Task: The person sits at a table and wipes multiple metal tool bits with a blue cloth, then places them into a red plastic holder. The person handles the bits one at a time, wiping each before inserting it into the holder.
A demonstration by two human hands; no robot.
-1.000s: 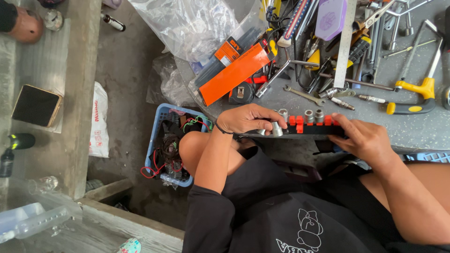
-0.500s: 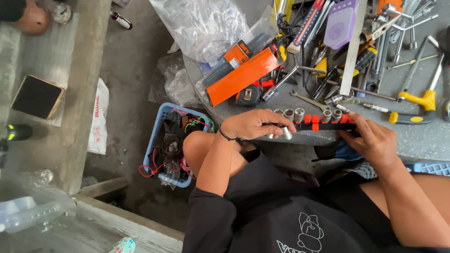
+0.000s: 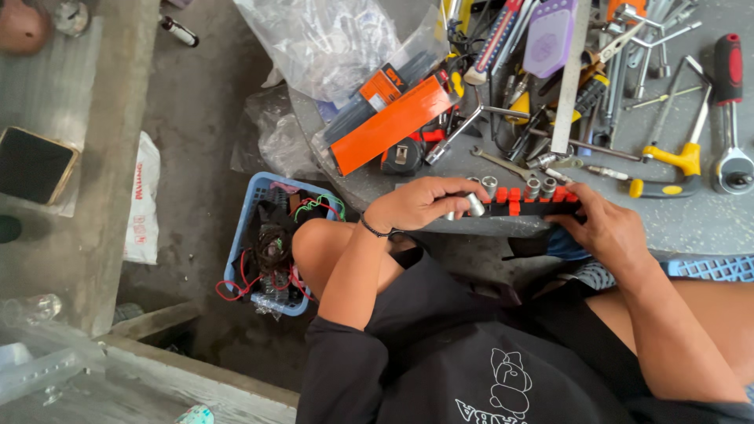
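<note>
A black socket rail with red clips and several chrome sockets lies along the near edge of a grey round table. My left hand grips a chrome socket at the rail's left end. My right hand holds the rail's right end from below. Both forearms reach up from my lap, where I sit in black clothing.
The table holds many tools: an orange box, a ratchet with a red handle, a yellow-handled tool, wrenches, a steel ruler, clear plastic bags. A blue basket of wires stands on the floor by my knee. A concrete ledge runs at left.
The view has shifted slightly, with the table tools lower in frame. My left hand stays on the socket at the rail's left end; my right hand keeps holding the rail.
</note>
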